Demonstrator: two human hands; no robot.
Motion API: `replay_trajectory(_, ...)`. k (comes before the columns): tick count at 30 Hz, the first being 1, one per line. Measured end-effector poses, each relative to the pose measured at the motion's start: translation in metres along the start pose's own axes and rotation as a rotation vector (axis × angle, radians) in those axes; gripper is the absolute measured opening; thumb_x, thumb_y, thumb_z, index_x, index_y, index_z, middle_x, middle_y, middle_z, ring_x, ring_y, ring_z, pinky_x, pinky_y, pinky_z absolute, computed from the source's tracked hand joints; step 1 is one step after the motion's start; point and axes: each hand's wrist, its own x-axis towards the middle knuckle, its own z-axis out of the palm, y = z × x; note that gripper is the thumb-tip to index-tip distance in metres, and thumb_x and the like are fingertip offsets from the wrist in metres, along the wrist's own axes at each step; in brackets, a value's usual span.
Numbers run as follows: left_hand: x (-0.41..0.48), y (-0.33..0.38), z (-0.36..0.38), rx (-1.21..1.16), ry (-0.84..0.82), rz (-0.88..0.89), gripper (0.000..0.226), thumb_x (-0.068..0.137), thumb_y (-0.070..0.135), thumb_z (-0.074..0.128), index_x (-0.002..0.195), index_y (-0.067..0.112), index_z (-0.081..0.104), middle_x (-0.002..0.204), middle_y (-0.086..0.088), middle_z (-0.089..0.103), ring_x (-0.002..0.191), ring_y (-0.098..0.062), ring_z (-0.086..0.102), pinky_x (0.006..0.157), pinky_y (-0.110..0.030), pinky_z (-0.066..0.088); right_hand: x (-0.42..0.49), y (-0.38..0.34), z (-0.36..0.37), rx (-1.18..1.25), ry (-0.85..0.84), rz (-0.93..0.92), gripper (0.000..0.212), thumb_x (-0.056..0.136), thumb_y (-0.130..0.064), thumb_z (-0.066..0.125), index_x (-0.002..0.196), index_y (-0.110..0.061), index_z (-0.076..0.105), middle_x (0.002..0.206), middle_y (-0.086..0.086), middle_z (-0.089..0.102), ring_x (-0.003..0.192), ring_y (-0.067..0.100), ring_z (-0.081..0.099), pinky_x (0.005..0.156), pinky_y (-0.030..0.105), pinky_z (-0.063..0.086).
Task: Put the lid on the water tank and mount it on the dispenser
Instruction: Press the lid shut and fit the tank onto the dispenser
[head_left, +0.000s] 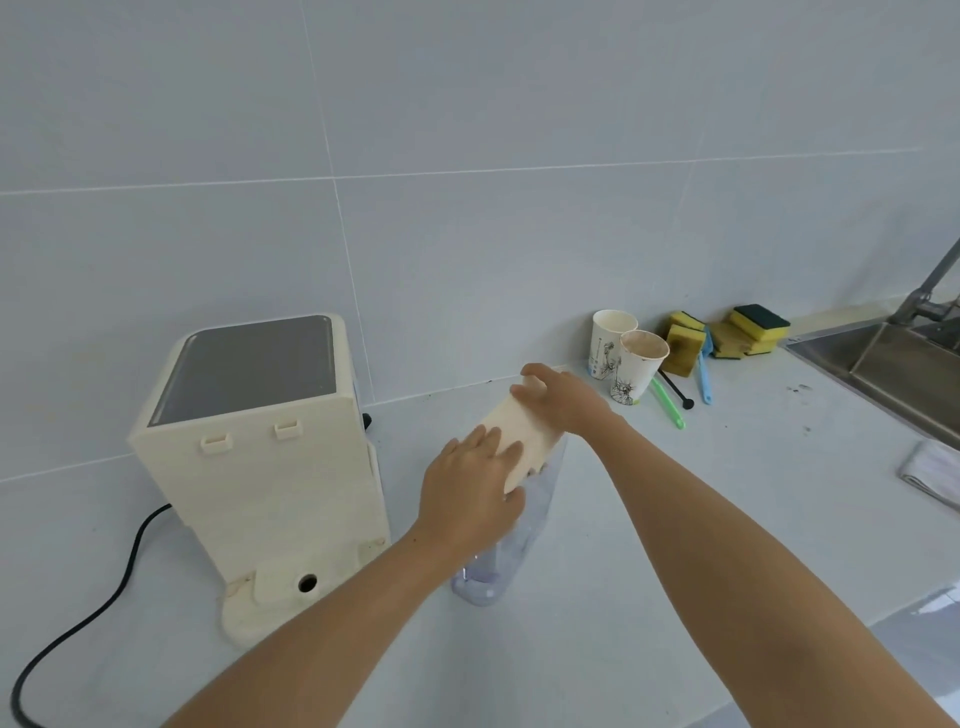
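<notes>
One clear water tank (519, 535) stands on the white counter (675, 519), just right of the single cream dispenser (260, 447), whose black cable (104, 597) trails off to the left. One cream lid (519, 441) lies across the tank's top. The left hand (467, 493) grips the lid's near end, fingers curled over it; the right hand (563, 400) presses on the far end with fingers spread. Behind them stand two paper cups (626, 358). Beside those lie yellow-and-green sponges (727, 335), about four though the stack is hard to count, with one green stick (667, 402), one blue brush (704, 374) and one black stirrer (675, 389). One steel sink (883, 364) and one folded cloth (930, 470) sit at the right.
</notes>
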Motion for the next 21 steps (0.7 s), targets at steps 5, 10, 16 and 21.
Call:
replay_trajectory(5, 0.002, -0.036, -0.013, -0.103, -0.185, 0.005, 0.048, 0.092, 0.029, 0.046, 0.138, 0.024, 0.036, 0.153, -0.002, 0.030, 0.142, -0.013, 0.021, 0.115, -0.028, 0.014, -0.010, 0.010, -0.003, 0.139, 0.035, -0.005, 0.045, 0.083, -0.046, 0.050, 0.119, -0.020, 0.045, 0.095, 0.004, 0.053, 0.092, 0.023, 0.050, 0.082, 0.033, 0.042)
replay_trajectory(10, 0.005, -0.062, -0.015, -0.211, -0.236, -0.040, 0.049, 0.091, 0.028, 0.051, 0.137, 0.028, 0.037, 0.154, 0.003, 0.025, 0.143, -0.009, 0.016, 0.114, -0.027, 0.017, -0.028, 0.020, -0.003, 0.334, 0.019, 0.015, 0.050, 0.083, -0.043, 0.054, 0.122, -0.016, 0.041, 0.111, 0.008, 0.050, 0.095, 0.022, 0.049, 0.076, 0.028, 0.038)
replay_trajectory(16, 0.011, -0.082, -0.015, -0.294, -0.237, -0.058, 0.049, 0.088, 0.025, 0.056, 0.135, 0.023, 0.041, 0.152, 0.001, 0.029, 0.142, -0.008, 0.018, 0.113, -0.030, 0.022, -0.051, 0.027, 0.005, 0.434, 0.048, 0.042, 0.047, 0.085, -0.041, 0.051, 0.124, -0.017, 0.038, 0.109, 0.009, 0.049, 0.084, 0.022, 0.047, 0.060, 0.024, 0.037)
replay_trajectory(21, 0.011, -0.088, -0.014, -0.339, -0.224, -0.067, 0.049, 0.088, 0.022, 0.057, 0.134, 0.019, 0.043, 0.152, -0.002, 0.030, 0.142, -0.010, 0.019, 0.113, -0.031, 0.022, -0.063, 0.027, 0.009, 0.466, 0.060, 0.064, 0.045, 0.086, -0.040, 0.049, 0.123, -0.017, 0.037, 0.109, 0.009, 0.048, 0.078, 0.019, 0.046, 0.067, 0.028, 0.040)
